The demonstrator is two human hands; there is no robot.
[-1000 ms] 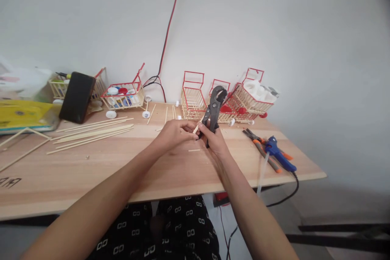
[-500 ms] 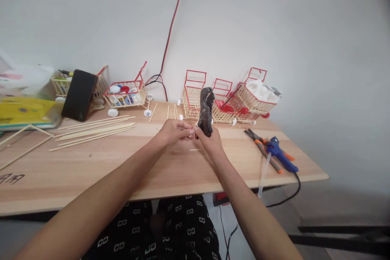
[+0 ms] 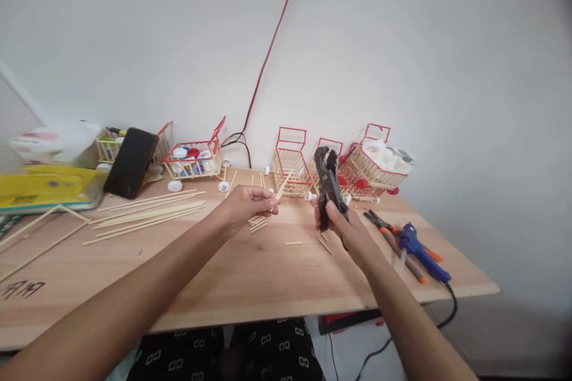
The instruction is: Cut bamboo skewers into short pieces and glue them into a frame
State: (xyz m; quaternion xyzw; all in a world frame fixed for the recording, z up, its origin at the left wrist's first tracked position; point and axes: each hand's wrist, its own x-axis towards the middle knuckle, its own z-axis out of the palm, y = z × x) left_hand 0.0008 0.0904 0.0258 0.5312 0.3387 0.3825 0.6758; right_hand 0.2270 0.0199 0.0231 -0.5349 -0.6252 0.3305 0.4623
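Between the thumb and fingers of my left hand (image 3: 248,207) is a thin wooden stick (image 3: 283,186), pointing up and to the right; whether it is one stick or a pair I cannot tell. My right hand (image 3: 351,229) is wrapped round the handles of a black plier-like cutting tool (image 3: 329,184), its head upward. A gap separates the two hands. Short cut sticks (image 3: 258,226) lie just below my left hand. Another short piece (image 3: 294,243) rests between the hands, and short pieces (image 3: 325,245) lie beneath the tool.
Along the wall stand several small stick carts (image 3: 290,161) with red rims, some filled. Long sticks (image 3: 147,211) and a phone (image 3: 130,162) are at the left. Orange-handled pliers (image 3: 395,244) and a blue glue gun (image 3: 420,250) with a cord lie near the right edge.
My hands, together before, have moved apart. The tool has gone right with my right hand, and the stick in my left hand now shows clearly. The view has also shifted.
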